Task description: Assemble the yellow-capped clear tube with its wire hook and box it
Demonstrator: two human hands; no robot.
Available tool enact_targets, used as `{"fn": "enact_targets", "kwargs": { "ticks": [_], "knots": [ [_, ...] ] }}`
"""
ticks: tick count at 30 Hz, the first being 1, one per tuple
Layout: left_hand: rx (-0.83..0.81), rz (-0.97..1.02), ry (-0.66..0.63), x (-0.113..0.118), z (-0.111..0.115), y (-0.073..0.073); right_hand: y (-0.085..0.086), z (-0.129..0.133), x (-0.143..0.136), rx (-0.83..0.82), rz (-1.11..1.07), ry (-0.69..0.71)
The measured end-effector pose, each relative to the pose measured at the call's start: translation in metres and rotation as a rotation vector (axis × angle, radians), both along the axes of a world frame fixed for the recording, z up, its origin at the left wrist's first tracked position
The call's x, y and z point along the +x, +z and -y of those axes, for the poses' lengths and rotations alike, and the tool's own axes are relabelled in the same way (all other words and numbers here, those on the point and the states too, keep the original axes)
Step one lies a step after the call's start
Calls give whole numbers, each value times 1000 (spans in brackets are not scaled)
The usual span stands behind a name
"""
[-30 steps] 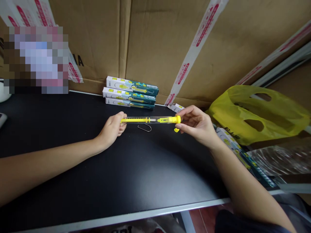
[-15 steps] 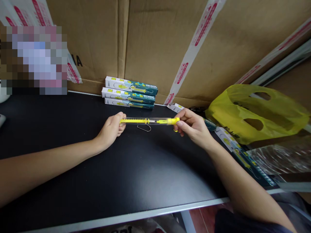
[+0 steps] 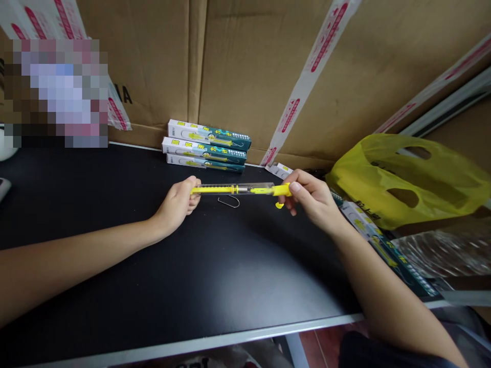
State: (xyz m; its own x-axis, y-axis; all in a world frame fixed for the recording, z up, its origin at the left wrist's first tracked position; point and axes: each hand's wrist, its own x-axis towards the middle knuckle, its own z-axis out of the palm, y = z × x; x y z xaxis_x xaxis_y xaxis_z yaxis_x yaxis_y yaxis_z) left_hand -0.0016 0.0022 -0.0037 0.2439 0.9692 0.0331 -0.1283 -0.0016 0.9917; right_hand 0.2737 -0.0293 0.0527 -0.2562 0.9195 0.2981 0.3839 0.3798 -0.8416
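Your left hand and right hand are each clamped on one end of a clear tube with yellow fittings, held level just above the black surface. A wire hook, apparently loose, lies beneath it; three stacked boxes behind

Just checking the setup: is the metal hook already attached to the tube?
No, the hook lies loose on the table beneath the tube.
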Motion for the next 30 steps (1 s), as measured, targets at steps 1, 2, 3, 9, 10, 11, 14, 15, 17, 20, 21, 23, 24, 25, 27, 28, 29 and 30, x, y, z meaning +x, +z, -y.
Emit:
{"fn": "enact_targets", "kwargs": {
  "ticks": [1,2,3,9,10,11,14,15,17,20,21,23,24,25,27,28,29,30],
  "knots": [
    [6,-8,-2,0,0,0,0,0,0,-1,13,-6],
    [13,-17,-4,0,1,0,-1,0,0,-3,26,-14],
    [21,-24,-6,0,1,0,-2,0,-1,-6,38,-24],
    [63,-35,-14,-2,3,-1,-6,-1,-2,-62,75,-111],
    [72,-35,-17,-2,3,-2,-7,-1,-3,-77,75,-123],
    [80,-36,-21,-2,3,-2,-7,0,-4,-91,74,-132],
    [100,-45,-29,-2,3,-3,-9,0,-8,-116,70,-144],
    [104,-50,-29,-2,3,-3,-10,0,-9,-124,73,-140],
    [103,-54,-24,-2,3,-2,-12,-1,-11,-141,75,-129],
    [79,-48,-11,-1,3,-1,-13,-2,-10,-168,-9,-107],
    [69,-46,-6,-1,3,-1,-13,-2,-10,-183,-66,-89],
    [53,-42,5,-1,3,-1,-10,-1,-8,-225,-182,-38],
    [48,-38,11,-1,2,-1,-8,0,-8,-247,-222,-14],
    [44,-34,17,-1,2,-1,-5,1,-7,-262,-245,6],
    [38,-29,28,-1,2,-2,-1,2,-7,-268,-251,32],
    [37,-28,33,-1,2,-2,1,3,-6,-261,-242,39],
    [37,-27,36,-1,2,-2,2,3,-6,-250,-230,44],
    [39,-28,38,-1,2,-2,2,3,-6,-237,-218,45]
  ]
}}
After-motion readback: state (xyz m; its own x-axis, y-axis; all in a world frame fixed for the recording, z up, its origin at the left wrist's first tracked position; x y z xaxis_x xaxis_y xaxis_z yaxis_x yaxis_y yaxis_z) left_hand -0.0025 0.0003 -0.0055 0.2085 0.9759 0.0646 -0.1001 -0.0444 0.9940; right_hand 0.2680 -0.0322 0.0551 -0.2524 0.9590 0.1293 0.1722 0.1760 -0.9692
